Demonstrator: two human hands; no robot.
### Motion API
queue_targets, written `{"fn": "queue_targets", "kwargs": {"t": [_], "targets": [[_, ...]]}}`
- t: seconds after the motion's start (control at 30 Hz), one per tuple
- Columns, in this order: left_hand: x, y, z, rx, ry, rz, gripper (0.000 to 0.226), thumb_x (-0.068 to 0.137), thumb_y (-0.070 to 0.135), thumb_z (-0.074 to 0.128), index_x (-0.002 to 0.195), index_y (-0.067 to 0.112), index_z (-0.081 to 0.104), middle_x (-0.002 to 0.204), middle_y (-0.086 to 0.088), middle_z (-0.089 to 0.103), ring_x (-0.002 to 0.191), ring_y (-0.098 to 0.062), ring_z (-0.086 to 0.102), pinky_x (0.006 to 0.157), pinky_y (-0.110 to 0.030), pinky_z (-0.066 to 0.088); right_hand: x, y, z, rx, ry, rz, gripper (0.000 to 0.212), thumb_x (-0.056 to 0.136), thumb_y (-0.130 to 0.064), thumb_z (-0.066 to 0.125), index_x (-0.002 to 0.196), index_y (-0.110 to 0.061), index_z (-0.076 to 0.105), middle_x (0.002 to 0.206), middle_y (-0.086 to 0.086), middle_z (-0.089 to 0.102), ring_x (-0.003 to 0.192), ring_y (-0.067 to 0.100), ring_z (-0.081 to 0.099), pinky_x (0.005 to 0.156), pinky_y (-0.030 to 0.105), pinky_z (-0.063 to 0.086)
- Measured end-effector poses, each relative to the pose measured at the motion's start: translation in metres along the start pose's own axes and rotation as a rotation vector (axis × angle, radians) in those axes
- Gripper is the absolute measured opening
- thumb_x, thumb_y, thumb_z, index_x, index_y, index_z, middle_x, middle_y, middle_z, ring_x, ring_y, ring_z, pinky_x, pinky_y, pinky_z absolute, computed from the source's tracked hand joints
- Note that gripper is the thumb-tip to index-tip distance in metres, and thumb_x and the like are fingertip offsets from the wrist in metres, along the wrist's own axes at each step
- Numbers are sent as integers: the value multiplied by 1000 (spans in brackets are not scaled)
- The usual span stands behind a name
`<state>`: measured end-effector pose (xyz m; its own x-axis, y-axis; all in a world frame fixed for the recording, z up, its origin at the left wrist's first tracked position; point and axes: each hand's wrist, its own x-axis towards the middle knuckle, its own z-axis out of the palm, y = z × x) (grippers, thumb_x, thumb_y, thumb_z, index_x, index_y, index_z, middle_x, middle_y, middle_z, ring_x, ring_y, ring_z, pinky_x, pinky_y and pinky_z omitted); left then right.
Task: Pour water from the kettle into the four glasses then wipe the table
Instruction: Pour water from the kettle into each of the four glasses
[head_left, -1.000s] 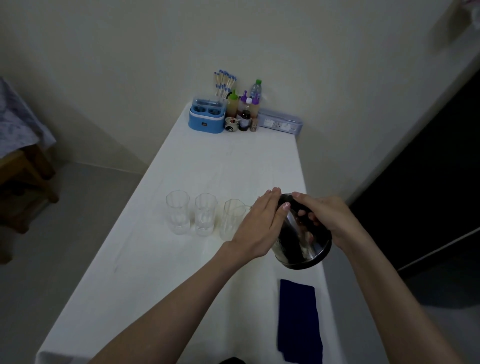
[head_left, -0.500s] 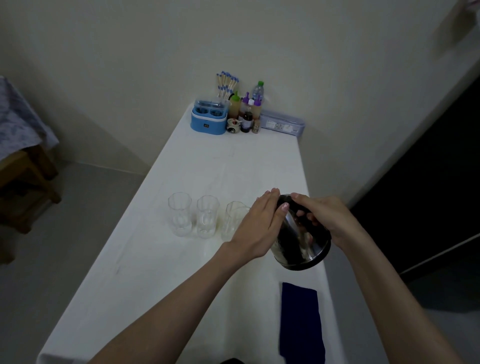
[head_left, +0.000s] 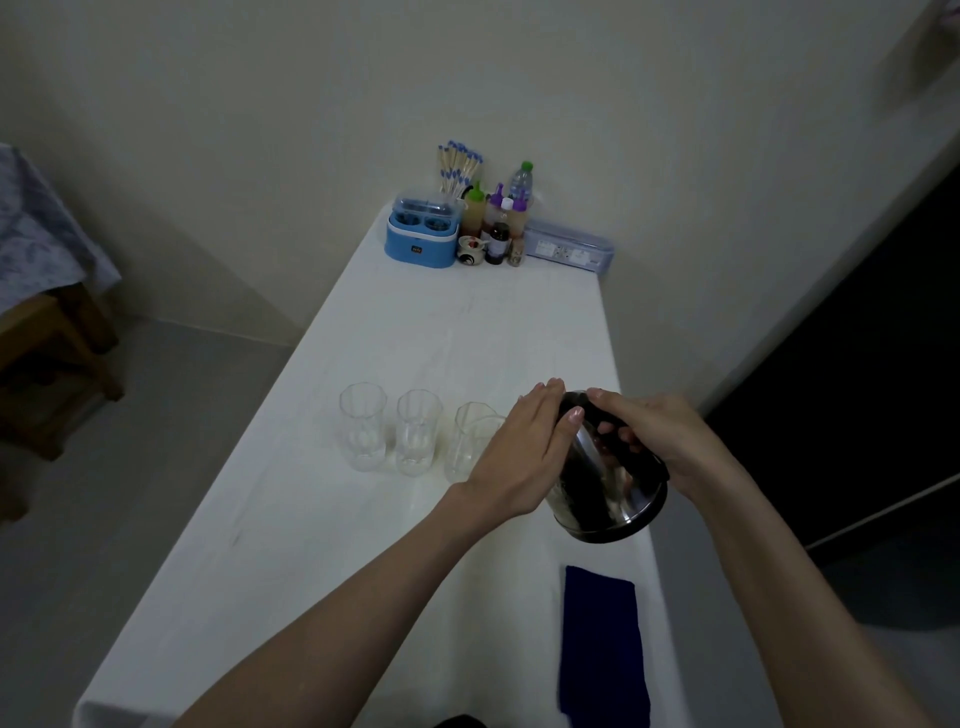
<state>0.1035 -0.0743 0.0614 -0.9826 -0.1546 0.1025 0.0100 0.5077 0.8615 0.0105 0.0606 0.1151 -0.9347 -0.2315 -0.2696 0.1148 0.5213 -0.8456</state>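
Observation:
A steel kettle (head_left: 610, 493) with a black handle is tilted to the left above the white table (head_left: 363, 545). My right hand (head_left: 660, 441) grips its handle. My left hand (head_left: 524, 452) lies flat against the kettle's left side and lid. Three clear glasses show in a row: one (head_left: 362, 426) at the left, one (head_left: 417, 433) beside it, and a third (head_left: 470, 441) partly behind my left hand. A fourth glass is hidden by my left hand. No water stream can be made out. A dark blue cloth (head_left: 602, 644) lies near the table's front right.
At the far end of the table stand a blue container (head_left: 422, 244), several bottles (head_left: 498, 218), a bunch of sticks (head_left: 460, 163) and a clear box (head_left: 569, 252). The table's right edge runs just under the kettle. A wooden stool (head_left: 52, 364) stands on the floor to the left.
Both hands and the kettle keep nearly the same pose. The view has shifted slightly, with no clear change in tilt.

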Motion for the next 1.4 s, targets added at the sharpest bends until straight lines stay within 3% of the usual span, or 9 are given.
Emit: {"fn": "queue_targets", "kwargs": {"t": [0.63,0.77,1.0,1.13,1.4], "targets": [[2,-3,-1,7,1,7,60,101,46,21,151,14,19,159,-1,21,147,-10,11,120,-29,9,-4,-3,3,-4,15,8,47,76,-49,78,72,-3,78,71,10,67,61,17,54,65,31,44],[2,-2,-2,7,2,18,58,101,45,22,150,15,21,159,-2,23,147,-11,12,119,-25,8,-7,-5,4,-4,27,13,45,78,-48,78,69,-3,77,63,7,62,56,16,51,62,29,42],[0,0,-4,57,-6,42,57,102,40,23,150,10,19,159,-4,22,147,-12,12,117,-21,4,-12,2,9,101,64,45,48,75,-48,80,76,0,78,66,6,65,57,15,50,65,33,46],[0,2,-6,88,-27,70,56,103,37,24,150,8,18,160,-5,19,147,-12,10,115,-17,1,-16,7,12,155,105,35,35,80,-40,77,78,-5,80,63,-1,70,58,12,52,60,26,43],[1,2,-4,152,-83,109,57,103,37,22,151,8,15,161,-5,13,148,-11,3,115,-16,-4,-22,21,14,292,129,70,32,73,-40,78,75,-8,77,62,1,66,58,15,49,60,29,40]]}}
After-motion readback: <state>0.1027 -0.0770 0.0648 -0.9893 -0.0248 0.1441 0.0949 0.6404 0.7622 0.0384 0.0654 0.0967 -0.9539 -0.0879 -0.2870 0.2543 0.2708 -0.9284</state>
